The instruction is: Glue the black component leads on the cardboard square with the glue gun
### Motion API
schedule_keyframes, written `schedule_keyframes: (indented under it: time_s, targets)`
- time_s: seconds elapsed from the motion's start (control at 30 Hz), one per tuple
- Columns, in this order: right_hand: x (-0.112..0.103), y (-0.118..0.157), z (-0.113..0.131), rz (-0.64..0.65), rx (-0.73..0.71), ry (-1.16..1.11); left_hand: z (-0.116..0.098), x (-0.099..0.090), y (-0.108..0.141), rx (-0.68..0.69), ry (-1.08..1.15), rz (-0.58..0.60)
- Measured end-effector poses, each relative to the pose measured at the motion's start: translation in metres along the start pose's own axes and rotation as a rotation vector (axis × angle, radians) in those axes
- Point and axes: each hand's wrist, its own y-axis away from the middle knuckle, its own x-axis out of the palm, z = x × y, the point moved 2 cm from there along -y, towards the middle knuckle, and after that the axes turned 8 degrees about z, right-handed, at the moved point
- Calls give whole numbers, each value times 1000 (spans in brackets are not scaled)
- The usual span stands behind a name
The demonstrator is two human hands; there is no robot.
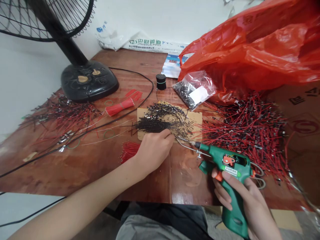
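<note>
My right hand (240, 196) is wrapped round the handle of a green soldering gun (231, 163). The gun's metal tip points left, close to the fingertips of my left hand (158, 146). Those fingers are pinched together over the edge of a tan board (197, 118); what they hold is too small to make out. Short black wires (153, 125) lie on the board just beyond my left hand, with more black wires with metal ends (166, 110) behind them. A bundle of red wires (128, 150) is partly hidden by my left wrist.
A black fan (90, 81) stands at the back left, its cable crossing the table (100, 173). Red-and-black wires (250, 130) are heaped at right, beneath a red plastic bag (250, 50). A clear parts bag (193, 90) and black spool (161, 82) sit behind the board.
</note>
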Motion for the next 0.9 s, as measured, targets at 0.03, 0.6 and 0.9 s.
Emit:
schedule_keyframes:
  time_s: [0.03,0.6,0.9]
  targets:
    - [1,0,0,0,-1,2,0,0,0,-1,1,5]
    - [-2,0,-1,37,16,52,0,-2,-1,14,-3,-14]
    - [-2,0,-1,32,11,46,-1,-2,0,8,-12,-8]
